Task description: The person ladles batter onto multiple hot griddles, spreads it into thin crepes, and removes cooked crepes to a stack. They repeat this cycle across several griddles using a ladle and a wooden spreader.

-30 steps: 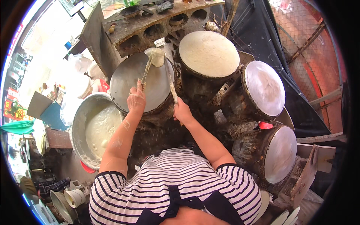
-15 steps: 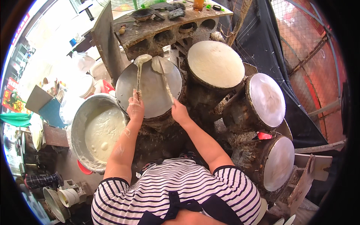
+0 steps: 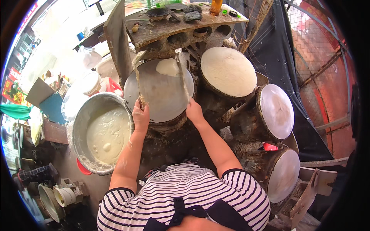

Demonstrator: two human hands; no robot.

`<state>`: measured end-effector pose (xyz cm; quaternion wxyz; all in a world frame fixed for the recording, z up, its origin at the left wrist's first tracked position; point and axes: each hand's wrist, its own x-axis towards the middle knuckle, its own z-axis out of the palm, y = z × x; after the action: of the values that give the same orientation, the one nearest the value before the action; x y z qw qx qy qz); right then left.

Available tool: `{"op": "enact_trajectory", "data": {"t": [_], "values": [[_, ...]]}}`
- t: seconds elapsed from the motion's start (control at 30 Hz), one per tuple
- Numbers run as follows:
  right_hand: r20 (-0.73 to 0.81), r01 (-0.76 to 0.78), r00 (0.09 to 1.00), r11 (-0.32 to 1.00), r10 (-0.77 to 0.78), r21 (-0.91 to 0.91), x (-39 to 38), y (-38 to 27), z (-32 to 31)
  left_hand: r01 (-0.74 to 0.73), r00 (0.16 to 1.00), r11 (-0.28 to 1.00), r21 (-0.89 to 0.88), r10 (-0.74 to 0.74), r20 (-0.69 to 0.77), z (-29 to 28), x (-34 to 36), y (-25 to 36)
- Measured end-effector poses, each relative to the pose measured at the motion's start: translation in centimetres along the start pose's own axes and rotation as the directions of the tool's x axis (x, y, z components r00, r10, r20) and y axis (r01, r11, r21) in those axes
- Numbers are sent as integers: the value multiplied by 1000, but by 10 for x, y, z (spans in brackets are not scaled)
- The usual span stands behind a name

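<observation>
Directly before me a round metal griddle point(image 3: 154, 96) sits on a dark drum stove. A pale patch of batter point(image 3: 168, 67) lies toward its far right side. My left hand point(image 3: 140, 115) is closed round the handle of a batter-coated ladle point(image 3: 138, 79), whose head is over the far left rim. In my right hand point(image 3: 194, 111) is a long thin scraper point(image 3: 182, 75), turned edge-on beside the batter patch. Left of the griddle stands a large grey metal basin point(image 3: 79, 148) holding thick cream-coloured batter point(image 3: 108, 134). Smears of batter cling to my left forearm.
To the right, one drum griddle carries a pale flat sheet of batter point(image 3: 228, 71). Two more drum griddles point(image 3: 276, 111) point(image 3: 284, 176) stand nearer. Behind is a worn table point(image 3: 173, 25) with a bowl point(image 3: 157, 14). An upright board point(image 3: 117, 42) rises at back left.
The ladle has tilted edge-on and shifted left over the rim. The scraper has turned edge-on and moved right, and the batter patch shows beside it on the griddle. The whole view shifted slightly.
</observation>
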<state>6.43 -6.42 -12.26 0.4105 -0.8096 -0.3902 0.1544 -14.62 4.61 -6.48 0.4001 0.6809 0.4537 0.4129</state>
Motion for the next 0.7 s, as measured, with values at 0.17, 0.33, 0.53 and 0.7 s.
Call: {"op": "enact_trajectory", "data": {"t": [0.17,0.33,0.53,0.7], "values": [[135,78,988,997,-76,-9,12,-28,24,37,997,998,-58,-41,-63,-12,-7,4],[2,50,999,996,-50,-73,26,-18,-1,170,977,961,-216,-194,-92,-29,-18,7],[181,82,982,989,-59,-121,31,-37,39,301,931,858,-417,-358,-66,-42,-31,24],[127,54,991,991,-38,-123,15,-43,17,325,921,824,-465,-387,-42,-57,-37,20]]}}
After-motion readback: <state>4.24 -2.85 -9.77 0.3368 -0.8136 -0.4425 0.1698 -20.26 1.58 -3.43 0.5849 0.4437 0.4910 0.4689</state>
